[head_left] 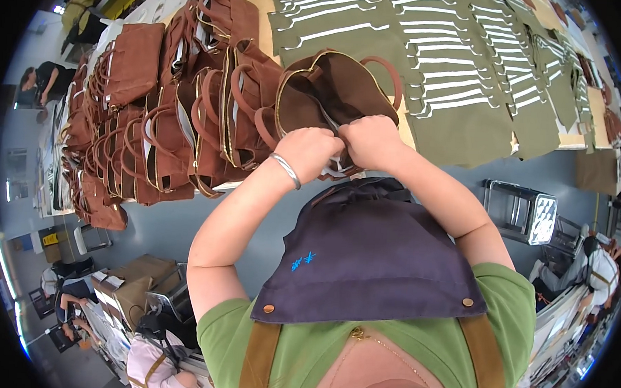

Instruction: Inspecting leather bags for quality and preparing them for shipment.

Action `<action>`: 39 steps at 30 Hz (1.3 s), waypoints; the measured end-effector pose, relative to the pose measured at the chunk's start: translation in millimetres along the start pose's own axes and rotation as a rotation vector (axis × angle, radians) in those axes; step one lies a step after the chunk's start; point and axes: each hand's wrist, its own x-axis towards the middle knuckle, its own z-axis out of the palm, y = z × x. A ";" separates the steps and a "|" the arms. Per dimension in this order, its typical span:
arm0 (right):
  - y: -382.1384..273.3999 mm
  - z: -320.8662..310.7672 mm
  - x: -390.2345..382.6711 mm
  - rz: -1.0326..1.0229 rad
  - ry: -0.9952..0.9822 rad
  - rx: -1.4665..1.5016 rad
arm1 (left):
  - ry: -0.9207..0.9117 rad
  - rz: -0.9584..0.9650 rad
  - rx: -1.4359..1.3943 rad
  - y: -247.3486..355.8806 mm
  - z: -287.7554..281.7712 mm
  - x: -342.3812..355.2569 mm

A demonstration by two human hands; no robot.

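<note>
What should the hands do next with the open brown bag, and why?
Perhaps ease the left hand a little away from the right hand along the near side of the brown bag. Both seem closed on that side, close together, and they cover part of it.

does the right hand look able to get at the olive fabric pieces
Probably yes: the olive fabric pieces lie close by with nothing standing between, though the right hand seems to be gripping the open brown bag.
</note>
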 end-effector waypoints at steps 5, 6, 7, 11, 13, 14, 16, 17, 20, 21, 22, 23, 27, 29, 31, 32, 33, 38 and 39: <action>-6.1 3.2 -10.3 -0.031 0.040 0.075 | 0.113 -0.056 0.021 -9.7 5.8 0.9; -9.7 3.2 -7.2 0.026 -0.016 0.058 | 0.113 -0.112 0.026 -11.0 4.0 0.5; -10.8 3.8 -4.0 0.031 -0.013 0.063 | 0.111 -0.164 0.032 -11.5 1.9 1.1; -10.6 -4.8 -5.1 -0.015 -0.207 0.066 | 0.173 -0.211 0.013 -6.0 -7.3 -1.2; -11.3 -14.2 -9.3 -0.043 -0.226 0.188 | 0.132 -0.211 0.052 -9.7 -7.1 -2.7; -11.2 -17.7 -9.9 -0.047 -0.240 0.143 | 0.094 -0.210 0.088 -12.1 -6.8 -3.5; -9.3 -15.5 -10.1 -0.050 -0.251 0.099 | 0.007 -0.215 0.085 -20.6 -4.6 -0.2; -6.2 -8.6 -10.4 -0.076 -0.229 0.136 | -0.078 -0.218 0.080 -23.8 -4.3 1.9; -9.1 -11.1 -9.0 -0.065 -0.181 0.207 | 0.321 -0.309 -0.085 -22.7 -2.0 6.6; -10.7 -13.0 -8.3 -0.027 -0.157 0.237 | 0.319 -0.308 -0.084 -20.8 -0.1 7.4; -7.6 -6.1 -3.4 0.022 -0.066 0.274 | 0.439 -0.274 -0.095 -16.8 0.7 8.6; -3.0 -0.3 1.6 0.024 -0.063 0.275 | 0.560 -0.241 -0.106 -13.3 1.8 9.2; 14.1 11.8 11.7 0.125 0.201 0.445 | 0.465 0.080 -0.077 0.4 5.9 7.0; 18.6 8.9 11.7 0.138 0.205 0.464 | 0.465 0.115 -0.098 -0.2 5.8 10.7; 24.3 10.8 14.4 0.165 0.150 0.439 | 0.044 0.130 -0.182 -10.6 6.8 16.2; 25.6 11.2 13.3 0.161 0.170 0.435 | -0.227 0.002 -0.170 -10.4 1.5 21.1; 26.3 11.3 12.3 0.158 0.189 0.432 | -0.346 -0.004 -0.173 -19.7 9.1 27.0; 15.7 2.6 7.1 0.149 0.069 0.413 | -0.505 -0.231 0.319 -31.6 51.2 65.0; 15.2 1.5 5.4 0.145 0.032 0.407 | -0.505 -0.229 0.322 -32.3 53.4 67.1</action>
